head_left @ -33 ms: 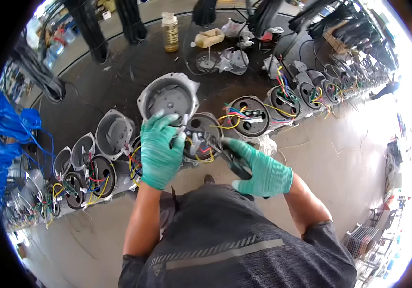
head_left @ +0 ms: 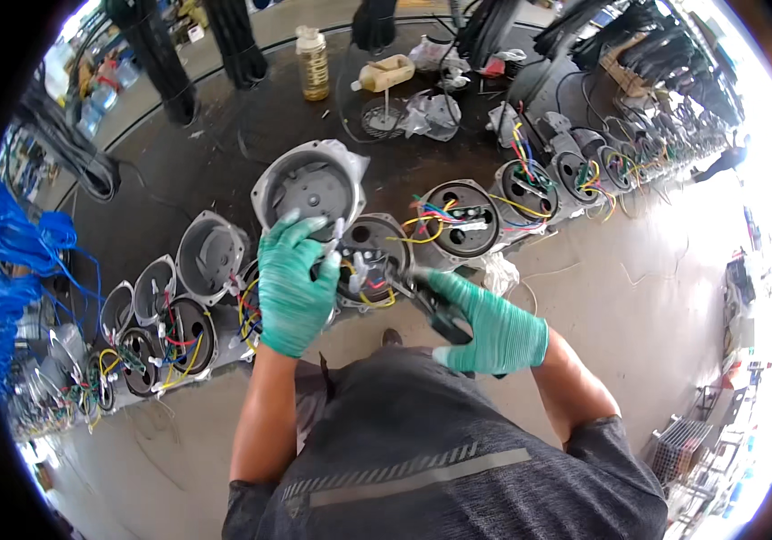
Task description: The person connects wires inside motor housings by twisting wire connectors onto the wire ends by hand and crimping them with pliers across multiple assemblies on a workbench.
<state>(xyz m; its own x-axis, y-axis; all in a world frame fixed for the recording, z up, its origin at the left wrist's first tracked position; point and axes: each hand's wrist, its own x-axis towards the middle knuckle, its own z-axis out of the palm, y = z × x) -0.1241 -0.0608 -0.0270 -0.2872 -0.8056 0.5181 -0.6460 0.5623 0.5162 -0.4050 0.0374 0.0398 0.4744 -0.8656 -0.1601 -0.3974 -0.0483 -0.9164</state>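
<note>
My right hand, in a green glove, is closed around dark-handled pliers. The plier jaws point left, at the wires inside a round grey motor end cover. My left hand, gloved the same way, has its fingers spread against the lower rim of a deep grey motor housing. Its thumb stands apart, beside the wires and white connectors of that cover. Whether a thin wire lies under the left fingertips is hidden.
More wired covers line the bench edge to the right, and open housings to the left. Farther back on the dark bench are a clear bottle, a yellowish bottle and plastic bags. Black cable bundles hang above.
The view has shifted slightly. Both hands keep nearly the same places, and the pliers stay in my right hand by the wires.
</note>
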